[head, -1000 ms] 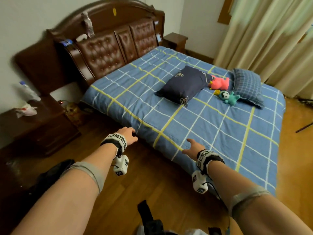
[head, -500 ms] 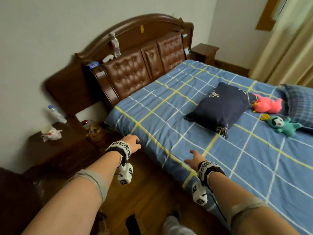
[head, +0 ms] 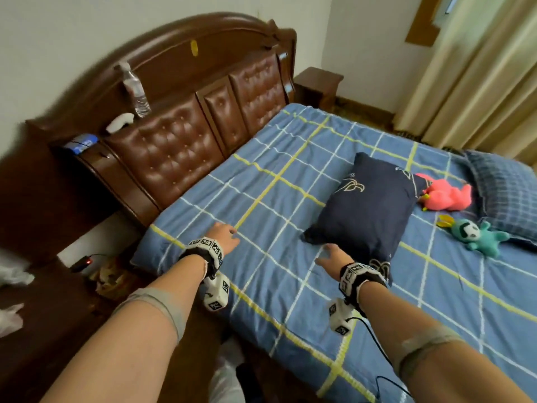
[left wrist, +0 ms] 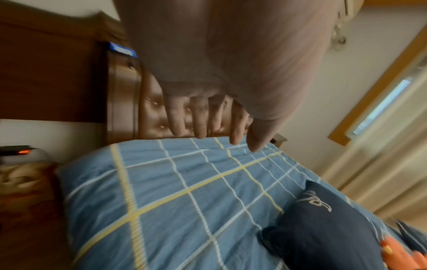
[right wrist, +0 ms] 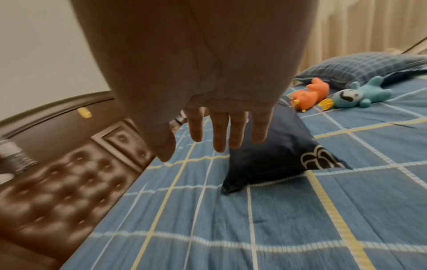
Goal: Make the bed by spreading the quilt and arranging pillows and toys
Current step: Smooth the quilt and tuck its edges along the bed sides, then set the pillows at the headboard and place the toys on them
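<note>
Head view: left hand (head: 223, 235) and right hand (head: 331, 257), fingers spread and holding nothing, reach over the flat quilt (head: 276, 199) toward the navy pillow (head: 366, 205), probably to reposition it.

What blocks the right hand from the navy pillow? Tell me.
Nothing visible. The right hand is open over the quilt, fingers spread just short of the navy pillow, with only bare quilt between them.
</note>
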`<state>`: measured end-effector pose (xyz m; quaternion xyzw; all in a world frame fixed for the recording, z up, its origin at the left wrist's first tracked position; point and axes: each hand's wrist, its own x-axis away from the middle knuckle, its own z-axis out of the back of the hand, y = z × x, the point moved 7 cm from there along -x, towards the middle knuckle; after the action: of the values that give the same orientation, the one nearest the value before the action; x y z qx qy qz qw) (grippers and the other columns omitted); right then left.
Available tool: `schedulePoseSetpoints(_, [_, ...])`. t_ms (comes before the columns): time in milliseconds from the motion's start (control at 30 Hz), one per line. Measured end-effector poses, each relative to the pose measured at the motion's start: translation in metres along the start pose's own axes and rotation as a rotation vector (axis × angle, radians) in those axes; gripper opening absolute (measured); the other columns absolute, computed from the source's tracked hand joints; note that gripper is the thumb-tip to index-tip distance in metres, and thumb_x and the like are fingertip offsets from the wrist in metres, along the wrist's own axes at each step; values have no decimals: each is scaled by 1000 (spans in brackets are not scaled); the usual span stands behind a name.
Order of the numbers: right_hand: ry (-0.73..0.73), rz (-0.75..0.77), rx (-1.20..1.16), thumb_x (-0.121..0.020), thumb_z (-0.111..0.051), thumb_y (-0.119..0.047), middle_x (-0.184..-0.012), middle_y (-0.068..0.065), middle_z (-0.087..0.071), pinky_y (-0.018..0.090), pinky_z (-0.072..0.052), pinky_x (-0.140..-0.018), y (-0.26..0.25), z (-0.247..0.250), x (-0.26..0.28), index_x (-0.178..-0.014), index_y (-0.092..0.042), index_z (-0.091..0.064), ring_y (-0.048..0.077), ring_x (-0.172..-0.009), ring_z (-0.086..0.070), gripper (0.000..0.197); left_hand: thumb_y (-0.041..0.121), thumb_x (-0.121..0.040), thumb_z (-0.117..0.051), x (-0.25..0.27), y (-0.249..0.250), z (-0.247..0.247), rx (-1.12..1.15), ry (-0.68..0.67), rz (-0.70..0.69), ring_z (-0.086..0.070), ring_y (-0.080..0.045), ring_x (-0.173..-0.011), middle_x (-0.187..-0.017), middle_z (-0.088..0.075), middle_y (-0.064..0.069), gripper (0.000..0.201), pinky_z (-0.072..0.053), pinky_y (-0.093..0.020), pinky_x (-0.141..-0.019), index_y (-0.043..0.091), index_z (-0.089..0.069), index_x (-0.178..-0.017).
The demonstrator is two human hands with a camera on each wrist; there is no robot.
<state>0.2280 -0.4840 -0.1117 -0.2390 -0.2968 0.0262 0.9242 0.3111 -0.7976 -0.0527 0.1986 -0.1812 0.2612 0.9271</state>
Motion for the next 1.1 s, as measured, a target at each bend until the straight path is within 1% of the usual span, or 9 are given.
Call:
schedulePoseSetpoints(100, [75, -139, -70, -91, -65, -38, -143, 13, -51, 34, -41, -107, 15, 31, -39, -149, -16, -35, 32, -129, -51, 69, 33, -90, -61, -80, 52, -2, -29, -79, -121, -57, -32, -118, -145, -38, -12, 45, -42, -35, -105, 17, -56, -132])
schedulePoseSetpoints(267, [151, -374, -188, -89, -64, -43, -145, 14, -49, 39, -42, -106, 33, 85, -85, -150, -20, -31, 33, -129, -50, 72, 34, -89, -61, -185, 162, 10, -138, -187, -359, -54, -29, -123, -139, -51, -10, 45, -41, -35, -106, 21, -57, -131])
schedulePoseSetpoints(400, [241, -450, -314, -87, -64, -47, -146, 11, -47, 44, -43, -106, 39, 134, -97, -149, -23, -31, 33, -130, -48, 74, 31, -89, -60, -226, 252, 17, -219, -259, -521, -55, -28, -123, -138, -52, -10, 45, -44, -33, -103, 18, -56, -132])
schedulePoseSetpoints(500, [319, -484, -373, -89, -65, -39, -146, 13, -48, 40, -41, -108, 51, 166, -101, -150, -18, -32, 32, -131, -49, 73, 30, -86, -63, -238, 313, 21, -201, -227, -627, -59, -29, -116, -132, -54, -11, 46, -46, -34, -102, 17, -60, -130])
schedulePoseSetpoints(600, [347, -504, -382, -90, -63, -37, -147, 12, -47, 37, -41, -107, 70, 190, -110, -150, -15, -33, 31, -131, -49, 71, 33, -86, -62, -251, 357, 13, -198, -236, -670, -54, -27, -123, -139, -46, -8, 46, -40, -34, -107, 19, -58, -130])
schedulePoseSetpoints(800, [343, -542, -383, -90, -63, -37, -143, 16, -49, 38, -41, -104, 126, 208, -168, -148, -12, -36, 34, -128, -50, 69, 33, -86, -60, -297, 406, -29, -177, -272, -585, -57, -32, -118, -141, -42, -10, 48, -46, -40, -103, 20, -55, -133])
schedulePoseSetpoints(867, [367, -570, -415, -88, -66, -39, -148, 17, -39, 40, -38, -109, 151, 199, -202, -147, -11, -37, 34, -132, -46, 72, 32, -86, -61, -322, 409, -59, -125, -280, -504, -60, -33, -113, -139, -46, -10, 50, -49, -40, -99, 20, -53, -134])
schedulePoseSetpoints(1000, [301, -647, -535, -82, -72, -49, -159, 15, -15, 44, -30, -116, 200, 144, -276, -154, -13, -22, 37, -140, -34, 95, 39, -84, -64, -378, 397, -139, -42, -291, -313, -51, -32, -124, -138, -52, -10, 60, -42, -41, -107, 18, -48, -138])
schedulePoseSetpoints(1100, [294, -722, -615, -75, -76, -56, -160, 18, -14, 48, -24, -119, 235, 93, -324, -157, -14, -8, 38, -144, -26, 114, 47, -78, -68, -418, 381, -216, 59, -386, -181, -47, -31, -131, -145, -47, -11, 80, -38, -45, -110, 12, -38, -144])
